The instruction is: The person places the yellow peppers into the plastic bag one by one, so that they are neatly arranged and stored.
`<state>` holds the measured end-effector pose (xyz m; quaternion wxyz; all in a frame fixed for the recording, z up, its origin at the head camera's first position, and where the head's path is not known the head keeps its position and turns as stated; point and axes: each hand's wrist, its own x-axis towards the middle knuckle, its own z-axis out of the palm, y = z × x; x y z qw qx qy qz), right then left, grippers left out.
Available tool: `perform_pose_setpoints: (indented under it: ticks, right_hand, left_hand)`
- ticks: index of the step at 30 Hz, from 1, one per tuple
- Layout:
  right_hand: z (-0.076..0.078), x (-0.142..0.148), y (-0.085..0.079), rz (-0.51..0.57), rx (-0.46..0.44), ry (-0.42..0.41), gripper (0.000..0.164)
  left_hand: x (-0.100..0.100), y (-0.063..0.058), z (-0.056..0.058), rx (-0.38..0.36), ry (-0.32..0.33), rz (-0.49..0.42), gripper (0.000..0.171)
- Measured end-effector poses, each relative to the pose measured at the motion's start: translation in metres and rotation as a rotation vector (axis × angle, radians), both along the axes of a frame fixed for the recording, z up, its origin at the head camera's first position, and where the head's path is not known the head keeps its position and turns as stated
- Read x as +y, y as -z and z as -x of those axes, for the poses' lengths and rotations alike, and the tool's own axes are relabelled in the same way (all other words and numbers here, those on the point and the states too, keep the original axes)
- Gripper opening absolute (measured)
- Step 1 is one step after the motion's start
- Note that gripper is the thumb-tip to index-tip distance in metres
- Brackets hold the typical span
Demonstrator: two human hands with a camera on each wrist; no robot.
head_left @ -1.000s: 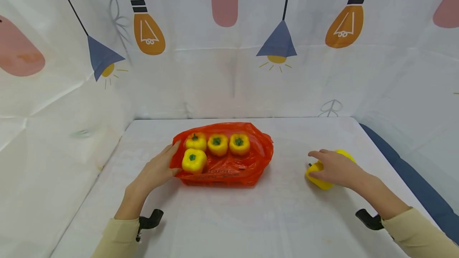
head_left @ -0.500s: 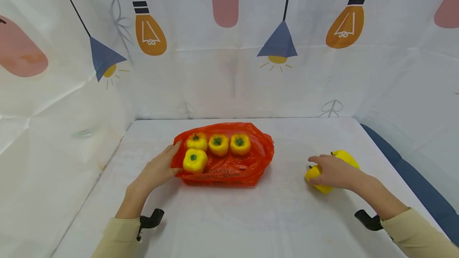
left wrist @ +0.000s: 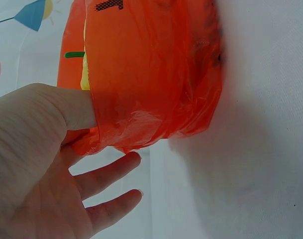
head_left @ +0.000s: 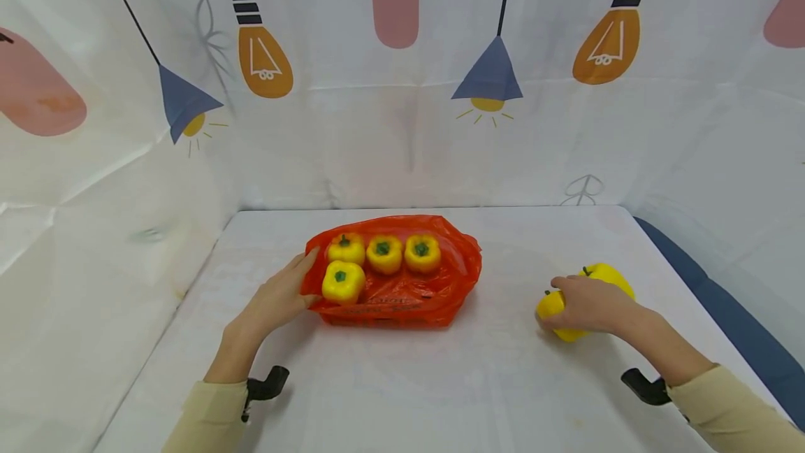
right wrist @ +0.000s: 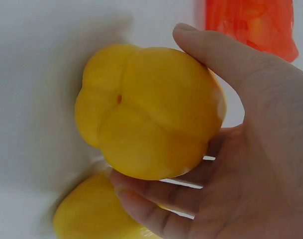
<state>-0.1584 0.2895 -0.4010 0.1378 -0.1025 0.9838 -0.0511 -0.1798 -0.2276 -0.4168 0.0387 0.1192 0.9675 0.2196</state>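
Observation:
A red plastic bag (head_left: 402, 293) lies open at the middle of the table, with several yellow bell peppers (head_left: 342, 283) inside, green stems up. My left hand (head_left: 279, 296) holds the bag's left rim. In the left wrist view the thumb goes inside the bag (left wrist: 141, 74) while the fingers (left wrist: 111, 177) spread outside it. At the right, my right hand (head_left: 597, 305) grips another yellow bell pepper (right wrist: 151, 109), thumb on one side and fingers round the other. A second loose yellow pepper (head_left: 608, 274) lies just behind that hand, close against its fingers in the right wrist view.
The white table (head_left: 415, 390) extends between the bag and the right hand. A white sheet printed with lamps (head_left: 402, 145) hangs behind and along the sides. Dark blue padding (head_left: 723, 303) runs past the table's right edge. Each wrist wears a black camera mount (head_left: 267, 383).
My right hand has closed its fingers round the nearer loose pepper, and the pepper behind it shows more. The left hand has stayed at the bag's rim.

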Motion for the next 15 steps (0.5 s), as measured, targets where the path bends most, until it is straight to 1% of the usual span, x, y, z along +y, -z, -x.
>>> perform_pose_setpoints:
  ticks: [5,10,15]
  right_hand:
    - [0.0016,-0.0015,0.0014,0.007,0.019,-0.012,0.068]
    - [0.0023,-0.0029,0.0018,0.021,0.035,-0.026,0.064]
    - [0.0043,-0.0051,0.0017,0.048,0.036,-0.026,0.061]
  left_hand:
    - [0.0003,0.0012,0.0,-0.001,-0.001,-0.002,0.086]
    - [0.0006,0.0009,-0.0007,0.0,-0.005,-0.007,0.085]
    - [-0.0001,0.0004,-0.0009,-0.014,-0.01,0.005,0.085]
